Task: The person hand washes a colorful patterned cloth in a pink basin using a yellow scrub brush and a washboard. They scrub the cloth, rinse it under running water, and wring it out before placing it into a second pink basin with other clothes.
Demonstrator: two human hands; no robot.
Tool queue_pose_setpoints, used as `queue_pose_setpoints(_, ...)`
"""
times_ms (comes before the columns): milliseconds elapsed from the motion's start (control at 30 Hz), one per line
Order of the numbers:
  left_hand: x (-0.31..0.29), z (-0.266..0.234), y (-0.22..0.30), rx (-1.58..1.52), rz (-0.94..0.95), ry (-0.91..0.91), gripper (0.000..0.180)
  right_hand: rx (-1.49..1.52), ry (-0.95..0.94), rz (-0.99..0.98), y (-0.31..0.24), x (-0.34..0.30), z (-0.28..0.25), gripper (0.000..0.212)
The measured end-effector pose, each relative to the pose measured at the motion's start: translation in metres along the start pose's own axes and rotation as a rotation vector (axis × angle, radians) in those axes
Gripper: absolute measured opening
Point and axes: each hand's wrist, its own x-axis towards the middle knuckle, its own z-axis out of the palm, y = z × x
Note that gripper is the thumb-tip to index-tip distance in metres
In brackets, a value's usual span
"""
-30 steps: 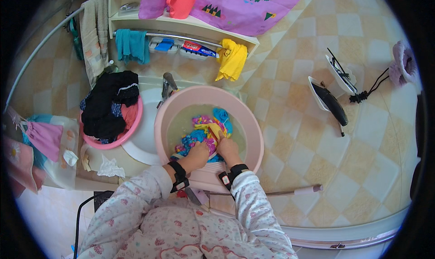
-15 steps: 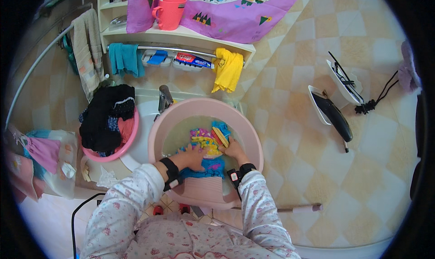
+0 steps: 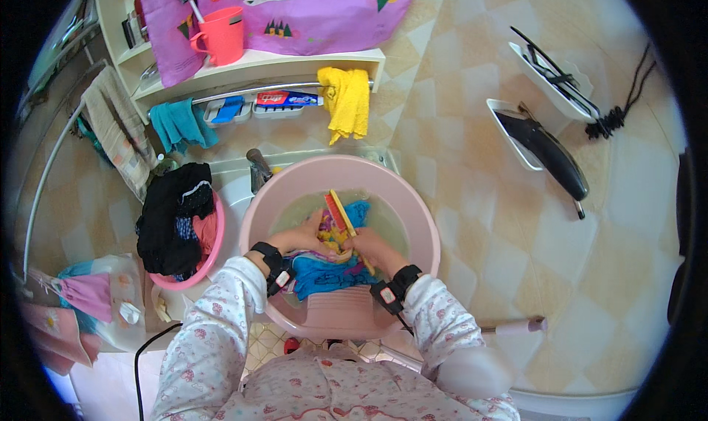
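Observation:
A pink basin (image 3: 426, 237) holds cloudy water and a wet blue garment (image 3: 324, 275) with yellow and purple printed patches. My right hand (image 3: 372, 248) grips the yellow handle of a scrubbing brush (image 3: 341, 213), whose red bristles face left over the cloth. On the cloth's left side, my left hand (image 3: 299, 238) has its fingers curled around a bunched yellow part. Part of the garment is hidden beneath both hands. Ridges of a built-in washboard (image 3: 341, 312) show at the basin's near side.
Left of the basin, a smaller pink tub (image 3: 209, 262) is heaped with dark clothes (image 3: 166, 222). A faucet (image 3: 258, 169) stands behind. Above hang a teal cloth (image 3: 181, 126) and a yellow cloth (image 3: 345, 100), below a shelf with a red mug (image 3: 223, 37).
The brush has turned so its bristles point left and its head sits farther up. My left hand has gone from lying spread on the cloth to bunching it. The whole view has shifted.

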Motion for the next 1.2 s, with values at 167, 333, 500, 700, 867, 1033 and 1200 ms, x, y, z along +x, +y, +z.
queue_pose_setpoints(167,0.0,0.023,0.033,0.336,0.165,-0.145,0.071,0.227,-0.117,0.045,0.026,-0.035,0.006,0.032)
queue_pose_setpoints(333,-0.03,0.047,0.051,0.553,0.257,-0.067,0.061,-0.421,0.35,-0.177,0.036,-0.055,0.009,0.062)
queue_pose_setpoints(500,-0.049,0.055,0.049,0.735,0.184,-0.078,0.051,-0.638,0.265,-0.305,0.04,-0.043,0.018,0.063)
queue_pose_setpoints(700,0.005,0.053,0.017,0.84,0.22,0.092,0.035,-0.618,0.43,-0.084,0.041,0.009,0.013,0.047)
queue_pose_setpoints(867,0.046,0.047,-0.004,0.643,-0.084,0.111,0.03,0.061,0.171,0.018,0.033,0.021,-0.009,0.031)
queue_pose_setpoints(1033,0.034,0.03,-0.003,0.519,0.056,-0.047,0.045,-0.144,0.145,-0.04,0.036,-0.004,-0.046,0.037)
queue_pose_setpoints(1200,-0.032,0.034,0.034,0.58,0.447,-0.076,0.041,-0.463,0.346,-0.38,0.026,0.002,-0.045,0.047)
